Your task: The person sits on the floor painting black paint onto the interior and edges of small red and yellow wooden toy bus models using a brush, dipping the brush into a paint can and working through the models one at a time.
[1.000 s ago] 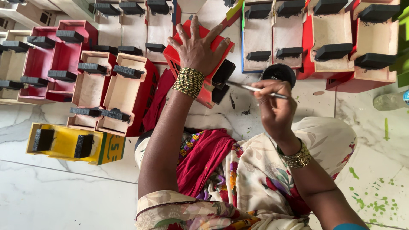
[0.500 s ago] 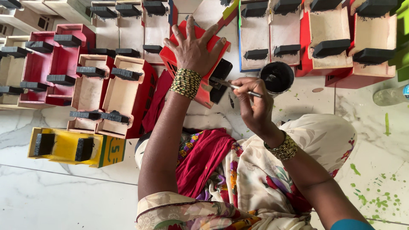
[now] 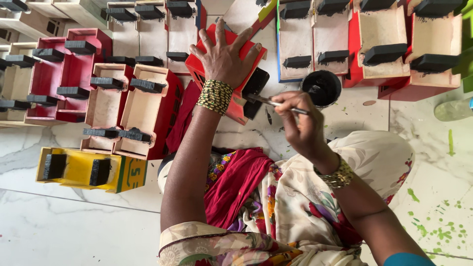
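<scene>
Since a moment ago the right hand (image 3: 298,123) has drawn back from the pot of black paint (image 3: 322,87), and the brush tip now sits against the black wheel block (image 3: 256,88) of the red toy truck (image 3: 231,74). That hand pinches the thin paintbrush (image 3: 276,103) between thumb and first fingers, the other fingers curled in below it. The left hand (image 3: 224,59) has not shifted: it lies flat on top of the red truck with all fingers spread wide, their tips reaching the far edge, a gold beaded bangle (image 3: 215,96) at the wrist. The truck stands on its side on the marble floor (image 3: 74,231), directly under the left palm and just left of the right hand's fingertips. The paint pot stands just beyond the right knuckles. Beyond the left fingertips, rows of unpainted and red wooden trucks (image 3: 143,103) lie on their sides with black wheels. A yellow truck (image 3: 91,170) rests well to the left of the left forearm. Green paint flecks (image 3: 443,216) mark the floor near the right elbow.
</scene>
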{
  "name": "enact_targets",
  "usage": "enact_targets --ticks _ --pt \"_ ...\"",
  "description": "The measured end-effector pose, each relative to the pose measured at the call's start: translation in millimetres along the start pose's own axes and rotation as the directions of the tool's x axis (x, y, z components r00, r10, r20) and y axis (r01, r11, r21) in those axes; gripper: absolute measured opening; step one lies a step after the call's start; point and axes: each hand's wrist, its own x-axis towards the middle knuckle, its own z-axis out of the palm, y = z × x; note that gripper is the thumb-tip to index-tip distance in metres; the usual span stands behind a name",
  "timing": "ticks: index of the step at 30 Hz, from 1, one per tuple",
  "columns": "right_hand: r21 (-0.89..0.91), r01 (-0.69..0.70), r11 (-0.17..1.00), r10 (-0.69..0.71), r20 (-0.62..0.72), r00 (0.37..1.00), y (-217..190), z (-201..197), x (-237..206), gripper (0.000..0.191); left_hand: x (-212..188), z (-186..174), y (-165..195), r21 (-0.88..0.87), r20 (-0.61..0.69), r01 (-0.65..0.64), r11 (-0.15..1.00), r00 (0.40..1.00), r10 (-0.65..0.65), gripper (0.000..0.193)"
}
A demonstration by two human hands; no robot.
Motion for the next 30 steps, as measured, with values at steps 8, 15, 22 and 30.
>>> enact_targets --ticks 8,15,22,30 --pt "0.065 0.015 0.998 -0.013 -0.020 1.000 1 0 1 0.010 4 0 3 0.001 0.009 0.003 1.000 1.000 -0.003 0.062" --pt "0.083 -0.037 0.996 0.041 -0.056 0.998 -1 -11 -3 0.010 2 0 1 0.006 0.001 0.006 1.000 1.000 -0.006 0.063" --pt "-0.006 -0.058 0.998 0.058 -0.058 0.997 6 -10 -7 0.011 3 -2 1 -0.001 0.025 0.012 1.000 1.000 -0.012 0.064" --pt "0.147 -0.075 0.986 0.085 -0.064 0.994 9 -13 -12 0.011 4 0 1 -0.006 0.013 0.011 1.000 1.000 -0.011 0.061"
